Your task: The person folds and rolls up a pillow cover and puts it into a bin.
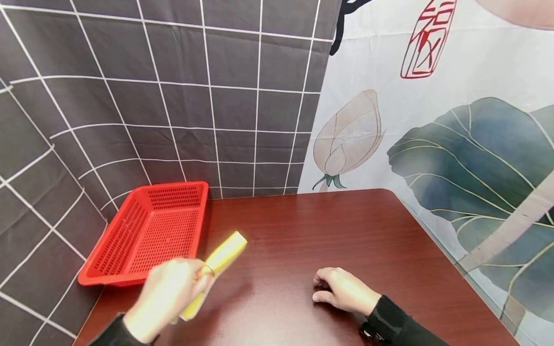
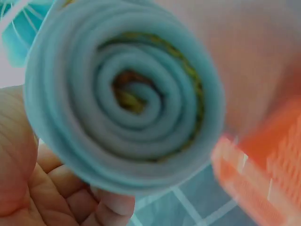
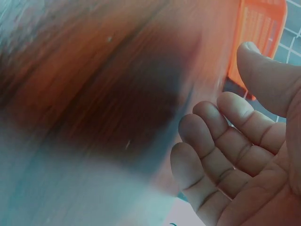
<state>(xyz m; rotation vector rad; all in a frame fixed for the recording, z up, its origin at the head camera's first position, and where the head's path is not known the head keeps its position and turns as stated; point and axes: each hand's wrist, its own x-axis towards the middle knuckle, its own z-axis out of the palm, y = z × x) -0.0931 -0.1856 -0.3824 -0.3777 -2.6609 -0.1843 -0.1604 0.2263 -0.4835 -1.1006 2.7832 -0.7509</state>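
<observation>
1. Left hand (image 1: 166, 295): my fingers (image 2: 110, 207) curl around a rolled cloth (image 1: 216, 266), raised beside the red basket (image 1: 147, 230).
2. Right hand (image 1: 344, 290): my fingers hang loosely bent, resting empty on the worktop (image 1: 346, 230).

Low in the lower left of the head view, our left hand (image 1: 170, 293) is raised with its back toward the camera, fingers curled tight in a grip, a dark sleeve at the wrist. In the left wrist view its palm and bent fingertips (image 2: 113, 203) sit in the lower left corner. Our right hand (image 1: 344, 290) lies palm down at lower centre, fingers loosely bent, dark cuff behind it. The right wrist view shows its fingers (image 3: 221, 155) gently curved and the thumb straight, holding nothing.
</observation>
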